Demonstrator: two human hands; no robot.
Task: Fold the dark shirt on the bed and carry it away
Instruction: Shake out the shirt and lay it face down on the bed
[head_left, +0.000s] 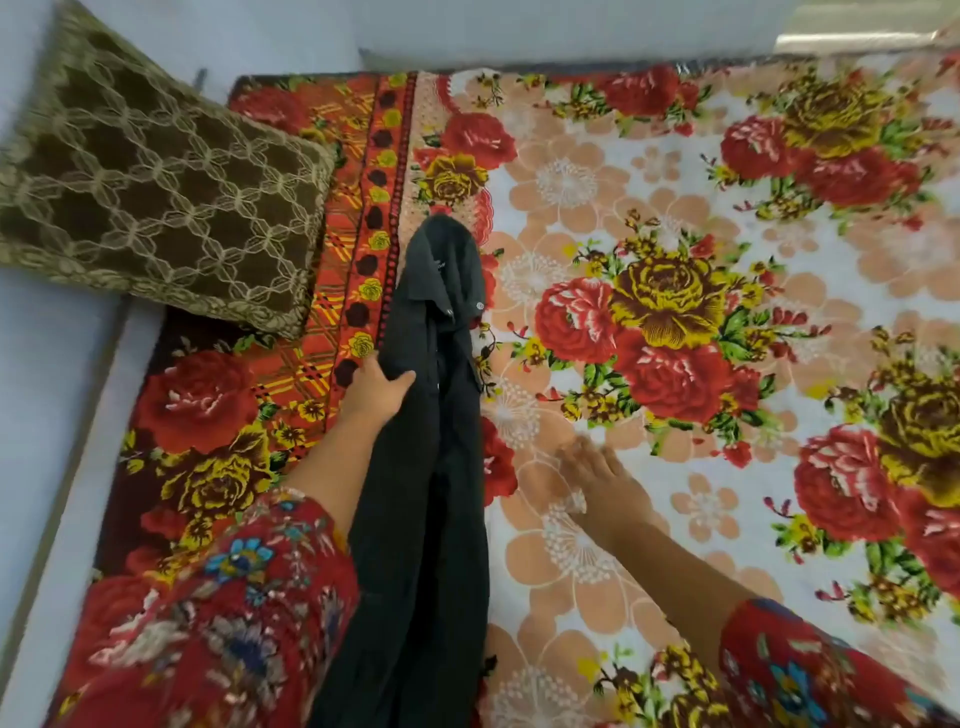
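Observation:
The dark shirt (426, 467) lies in a long narrow strip on the floral bedsheet (675, 197), collar at the far end, running back toward me. My left hand (376, 387) grips the shirt's left edge a little below the collar, thumb over the cloth. My right hand (597, 475) rests flat with straight fingers on the sheet, to the right of the shirt and apart from it. Both arms wear red floral sleeves.
A brown cushion (156, 176) with a pale lattice pattern sits at the bed's far left corner. A pale wall or ledge (47, 415) runs along the left of the bed. The sheet stretches out to the right.

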